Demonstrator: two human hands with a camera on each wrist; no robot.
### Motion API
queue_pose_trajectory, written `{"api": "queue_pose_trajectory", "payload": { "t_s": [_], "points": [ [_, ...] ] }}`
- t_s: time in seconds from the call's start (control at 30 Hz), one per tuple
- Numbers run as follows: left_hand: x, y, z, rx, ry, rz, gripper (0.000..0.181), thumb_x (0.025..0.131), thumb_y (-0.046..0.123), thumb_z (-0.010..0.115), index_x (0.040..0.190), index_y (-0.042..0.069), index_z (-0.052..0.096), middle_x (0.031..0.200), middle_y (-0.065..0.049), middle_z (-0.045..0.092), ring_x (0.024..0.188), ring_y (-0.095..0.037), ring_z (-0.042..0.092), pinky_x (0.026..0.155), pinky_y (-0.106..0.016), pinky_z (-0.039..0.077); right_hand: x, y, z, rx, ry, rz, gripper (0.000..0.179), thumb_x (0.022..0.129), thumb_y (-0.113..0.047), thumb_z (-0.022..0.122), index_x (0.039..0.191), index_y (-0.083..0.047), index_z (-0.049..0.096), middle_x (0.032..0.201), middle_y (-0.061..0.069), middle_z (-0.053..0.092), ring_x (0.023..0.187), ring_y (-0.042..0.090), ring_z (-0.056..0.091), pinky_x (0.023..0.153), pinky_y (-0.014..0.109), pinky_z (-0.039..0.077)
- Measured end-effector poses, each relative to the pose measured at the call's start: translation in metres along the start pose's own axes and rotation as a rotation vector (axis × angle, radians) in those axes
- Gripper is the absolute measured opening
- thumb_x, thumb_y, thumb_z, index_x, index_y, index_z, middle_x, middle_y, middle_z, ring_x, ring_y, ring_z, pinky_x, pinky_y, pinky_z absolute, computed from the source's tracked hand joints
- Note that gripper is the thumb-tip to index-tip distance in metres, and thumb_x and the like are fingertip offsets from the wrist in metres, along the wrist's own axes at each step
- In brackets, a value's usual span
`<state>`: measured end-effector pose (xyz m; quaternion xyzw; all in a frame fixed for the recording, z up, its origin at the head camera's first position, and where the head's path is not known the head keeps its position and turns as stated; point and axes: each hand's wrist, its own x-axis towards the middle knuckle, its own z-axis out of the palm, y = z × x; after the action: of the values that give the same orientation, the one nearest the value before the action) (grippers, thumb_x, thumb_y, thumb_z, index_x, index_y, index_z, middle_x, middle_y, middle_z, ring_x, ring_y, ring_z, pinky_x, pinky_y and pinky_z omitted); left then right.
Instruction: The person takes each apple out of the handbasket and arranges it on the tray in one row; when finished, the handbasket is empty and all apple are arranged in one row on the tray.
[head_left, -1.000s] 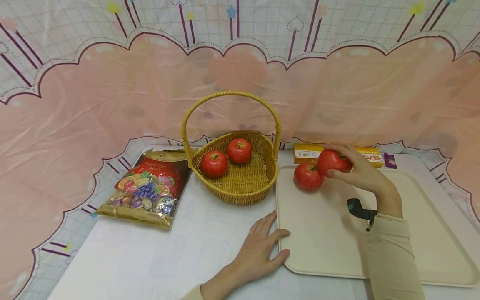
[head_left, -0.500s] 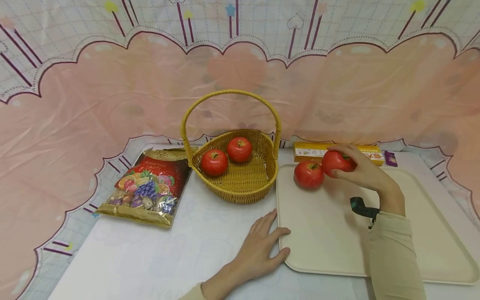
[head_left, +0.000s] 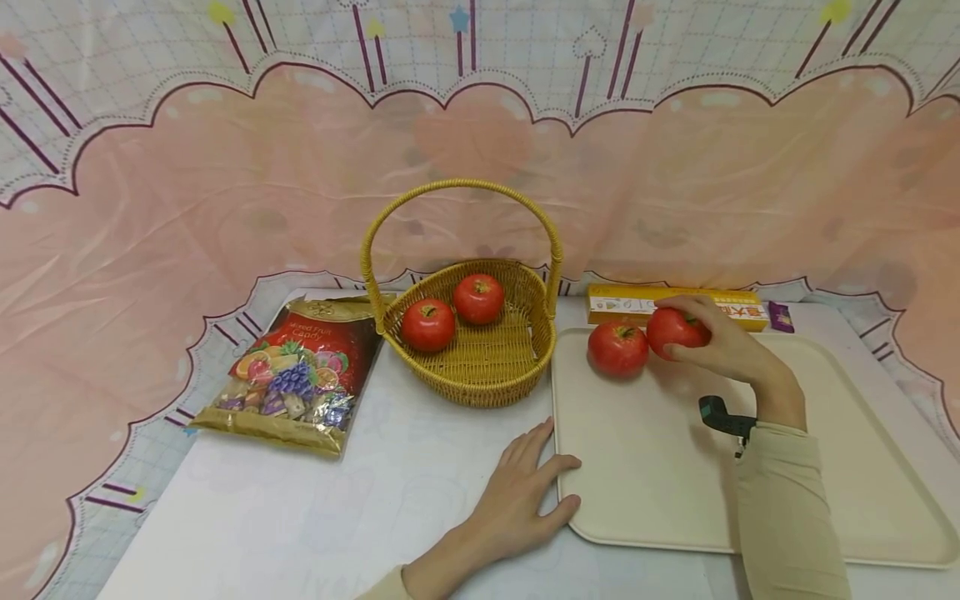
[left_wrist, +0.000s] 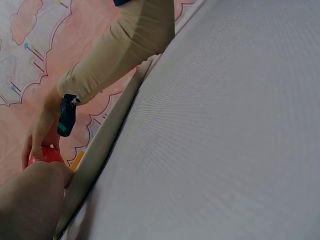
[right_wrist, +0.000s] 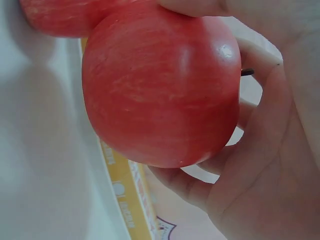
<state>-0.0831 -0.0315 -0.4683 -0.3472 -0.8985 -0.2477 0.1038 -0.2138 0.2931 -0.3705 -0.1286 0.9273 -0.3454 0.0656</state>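
Beige serving tray [head_left: 645, 483]: landmark. Wicker basket [head_left: 480, 397] just left of tray's far left corner, two red apples [head_left: 428, 326] inside; two others at tray, so work judged roughly half through. Left hand [head_left: 516, 505] at tray's left rim, fingers relaxed, holding nothing. Right hand [head_left: 723, 343] over tray's far end, gripping one apple [right_wrist: 160, 95] between thumb and fingers, close beside the ungripped apple [head_left: 618, 351]

A creased beige sleeve [head_left: 791, 517] with a seamed hem [head_left: 783, 448] runs through the head view's lower right, a matching cuff [head_left: 388, 587] shows at bottom centre-left, a black angular wrist device [head_left: 718, 414] bears a green patch [left_wrist: 62, 127], and dark blue cloth [left_wrist: 121, 2] edges the left wrist view's top.
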Motion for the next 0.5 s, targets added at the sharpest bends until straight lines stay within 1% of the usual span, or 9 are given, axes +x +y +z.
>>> {"api": "queue_pose_trajectory", "payload": {
  "t_s": [0.2, 0.5],
  "points": [
    [0.000, 0.000, 0.000, -0.003, 0.002, 0.001, 0.031, 0.091, 0.039, 0.054, 0.119, 0.026, 0.056, 0.151, -0.015, 0.031, 0.140, -0.030, 0.032, 0.109, -0.049, 0.033, 0.000, 0.005, 0.003, 0.009, -0.030, 0.028, 0.066, 0.086, -0.034, 0.065, 0.143, -0.023, 0.035, 0.145, 0.018, 0.028, 0.124, 0.043, 0.033, 0.090, 0.063, 0.044],
    [0.000, 0.000, 0.000, -0.001, 0.002, 0.003, 0.031, 0.091, 0.039, 0.054, 0.119, 0.026, 0.056, 0.151, -0.015, 0.032, 0.140, -0.029, 0.031, 0.110, -0.048, 0.032, 0.005, 0.011, 0.008, -0.020, -0.046, 0.045, 0.067, 0.087, -0.037, 0.065, 0.144, -0.022, 0.034, 0.144, 0.021, 0.026, 0.122, 0.045, 0.035, 0.092, 0.066, 0.041]
  ]
}}
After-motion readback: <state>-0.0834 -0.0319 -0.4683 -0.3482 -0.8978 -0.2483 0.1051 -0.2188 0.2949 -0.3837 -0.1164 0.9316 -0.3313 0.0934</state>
